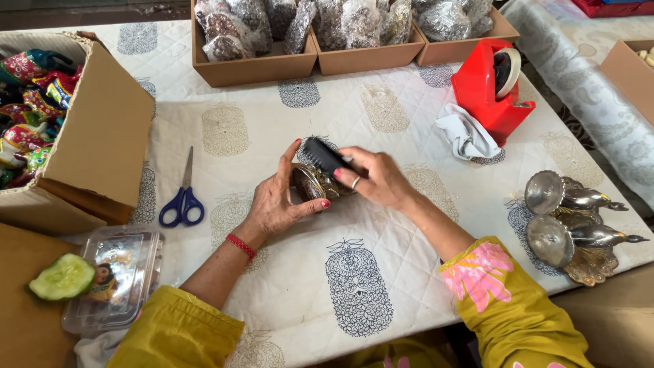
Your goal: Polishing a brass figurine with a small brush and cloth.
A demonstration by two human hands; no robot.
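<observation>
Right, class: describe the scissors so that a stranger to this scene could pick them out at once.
Start at the big open cardboard box on the table's left side. Just right of it, on the printed white tablecloth, lie the scissors, left of the left hand. Their blue handles and flat steel blades mark them out.

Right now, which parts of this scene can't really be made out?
Head view only:
- Small metal piece: mostly covered by the left hand and the black brush in the right hand.
- Foil-wrapped bundles: cut off by the top edge.
- Cardboard box contents: partly hidden by its wall and the left edge.
</observation>
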